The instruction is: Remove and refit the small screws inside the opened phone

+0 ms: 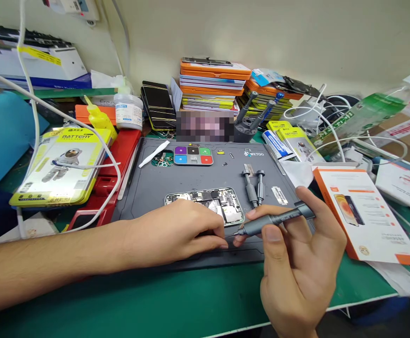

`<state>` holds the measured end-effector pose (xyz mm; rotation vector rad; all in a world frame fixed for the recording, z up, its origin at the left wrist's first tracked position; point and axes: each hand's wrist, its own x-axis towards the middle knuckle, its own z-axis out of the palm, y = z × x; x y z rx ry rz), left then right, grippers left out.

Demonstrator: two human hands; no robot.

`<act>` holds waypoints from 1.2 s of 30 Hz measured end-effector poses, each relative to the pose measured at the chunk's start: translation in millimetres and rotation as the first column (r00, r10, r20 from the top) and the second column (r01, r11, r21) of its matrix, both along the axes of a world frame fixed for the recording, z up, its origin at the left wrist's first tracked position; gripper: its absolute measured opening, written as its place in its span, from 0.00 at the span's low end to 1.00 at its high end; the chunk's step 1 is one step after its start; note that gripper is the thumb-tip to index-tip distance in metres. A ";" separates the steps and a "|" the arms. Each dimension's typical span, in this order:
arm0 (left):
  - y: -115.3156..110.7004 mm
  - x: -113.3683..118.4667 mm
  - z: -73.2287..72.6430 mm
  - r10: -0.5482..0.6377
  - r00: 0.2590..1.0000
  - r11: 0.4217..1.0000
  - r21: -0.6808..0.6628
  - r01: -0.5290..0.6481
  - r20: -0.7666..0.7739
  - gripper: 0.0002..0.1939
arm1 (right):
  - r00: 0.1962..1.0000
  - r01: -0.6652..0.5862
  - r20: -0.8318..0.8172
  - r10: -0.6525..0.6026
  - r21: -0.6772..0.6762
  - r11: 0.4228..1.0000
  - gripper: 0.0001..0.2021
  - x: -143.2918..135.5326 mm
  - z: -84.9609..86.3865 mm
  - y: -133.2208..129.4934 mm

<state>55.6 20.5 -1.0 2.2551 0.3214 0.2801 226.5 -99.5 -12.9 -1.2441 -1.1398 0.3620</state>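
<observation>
Grey and slim, the screwdriver (277,218) sits in the right hand (296,263). The fingers (271,233) of that hand are curled shut around its handle, thumb on the near side and other fingers on the far side. Its long line runs from upper right down to lower left, with the thin tip pointing left and a bit down.

That tip ends right by the left hand (177,232). The left hand lies flat and low on the dark work mat (191,176), with its fingers (214,241) pinched close together at the tip of the tool. They may be holding a very small part there, but it is too tiny to tell.

Just behind the left hand lies the open phone (222,204), its insides showing. It lies long-ways from left to right on the mat. The left hand covers its near left part. So the phone is up and to the left of the screwdriver tip, very near, and the left hand is the closer hand to it.

Two more screwdrivers (254,188) lie on the mat just to the right of the phone. A small colourful tray (193,155) sits further back. An orange and white box (363,216) rests on the green tabletop (155,305) to the right.
</observation>
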 end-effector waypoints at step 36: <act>0.6 1.0 1.7 -0.003 1.000 1.000 -0.009 0.003 -0.017 0.09 | 0.998 -0.033 -0.055 0.032 -0.005 0.999 0.25 1.1 0.1 -1.4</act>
